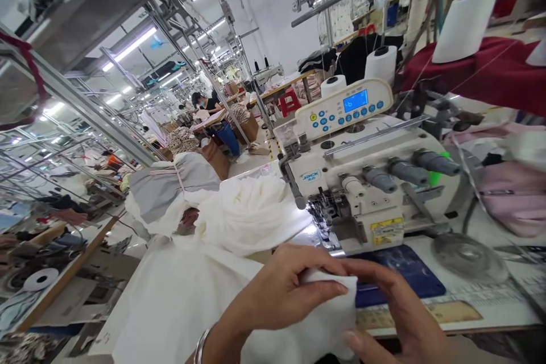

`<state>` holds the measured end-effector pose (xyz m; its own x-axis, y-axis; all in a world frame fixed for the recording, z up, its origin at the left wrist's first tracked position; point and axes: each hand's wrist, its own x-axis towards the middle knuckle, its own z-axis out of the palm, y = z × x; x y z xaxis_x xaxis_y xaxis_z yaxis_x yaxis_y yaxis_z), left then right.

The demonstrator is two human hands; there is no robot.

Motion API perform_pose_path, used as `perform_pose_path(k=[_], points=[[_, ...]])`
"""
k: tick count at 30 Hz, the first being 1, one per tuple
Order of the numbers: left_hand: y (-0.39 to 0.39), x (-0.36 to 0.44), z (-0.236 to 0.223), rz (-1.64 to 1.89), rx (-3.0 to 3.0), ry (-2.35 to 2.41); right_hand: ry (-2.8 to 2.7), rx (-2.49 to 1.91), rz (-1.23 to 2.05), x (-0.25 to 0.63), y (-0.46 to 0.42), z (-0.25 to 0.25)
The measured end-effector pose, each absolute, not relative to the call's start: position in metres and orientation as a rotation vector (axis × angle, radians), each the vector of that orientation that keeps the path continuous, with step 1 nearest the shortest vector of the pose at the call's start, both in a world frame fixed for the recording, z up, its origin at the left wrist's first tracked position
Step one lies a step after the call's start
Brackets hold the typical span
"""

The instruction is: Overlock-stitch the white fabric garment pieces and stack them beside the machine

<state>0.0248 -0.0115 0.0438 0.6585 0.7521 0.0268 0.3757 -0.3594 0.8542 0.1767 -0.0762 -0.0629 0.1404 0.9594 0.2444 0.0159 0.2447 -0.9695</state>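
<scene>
My left hand (284, 290) pinches a folded edge of white fabric (170, 301) between thumb and fingers, in front of the sewing machine. My right hand (401, 307) curves round the fabric's right edge in a C shape. Its upper fingertips meet the left fingertips at the top fold, and its thumb is by the cloth lower down, with a wide gap between. Some right fingers are hidden. The fabric spreads left over the table and bunches up beside the needle area. The overlock machine (362, 176) has a lit display (355, 100) and a lamp shining at its presser foot.
A dark blue plate (401, 276) and a yellowed ruler strip (456, 311) lie on the machine table. Scissors (524, 251) and pink cloth (512, 193) are at the right. White thread cones (464, 25) stand behind. A grey cloth bundle (170, 185) sits far left; a co-worker (207, 102) sits beyond.
</scene>
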Motion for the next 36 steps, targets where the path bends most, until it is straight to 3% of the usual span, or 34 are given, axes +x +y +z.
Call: perform_pose_path(k=[4,9,15,21,24,26,32,36], points=[[-0.015,0.019,0.038,0.608,1.879,1.022,-1.108,-1.102,1.337,0.173,-0.069,-0.039],[-0.018,-0.002,0.022,0.680,1.547,1.069,-0.898,-1.122,1.540,0.164,-0.074,-0.046],[-0.031,0.004,0.015,0.663,1.691,1.166,-0.796,-1.080,1.414,0.156,-0.067,-0.044],[-0.034,0.012,0.007,0.706,1.905,1.438,-0.959,-1.295,0.877,0.161,-0.058,-0.055],[-0.033,0.020,0.015,0.730,2.049,1.273,-1.071,-1.303,0.729,0.173,-0.056,-0.064],[-0.033,0.026,0.023,0.703,2.081,1.072,-1.136,-1.214,0.762,0.181,-0.055,-0.065],[-0.037,0.033,0.018,0.896,1.985,0.981,-1.091,-1.125,1.374,0.186,-0.061,-0.046],[-0.041,0.024,0.005,0.939,1.882,1.225,-0.991,-1.145,1.341,0.179,-0.063,-0.049]])
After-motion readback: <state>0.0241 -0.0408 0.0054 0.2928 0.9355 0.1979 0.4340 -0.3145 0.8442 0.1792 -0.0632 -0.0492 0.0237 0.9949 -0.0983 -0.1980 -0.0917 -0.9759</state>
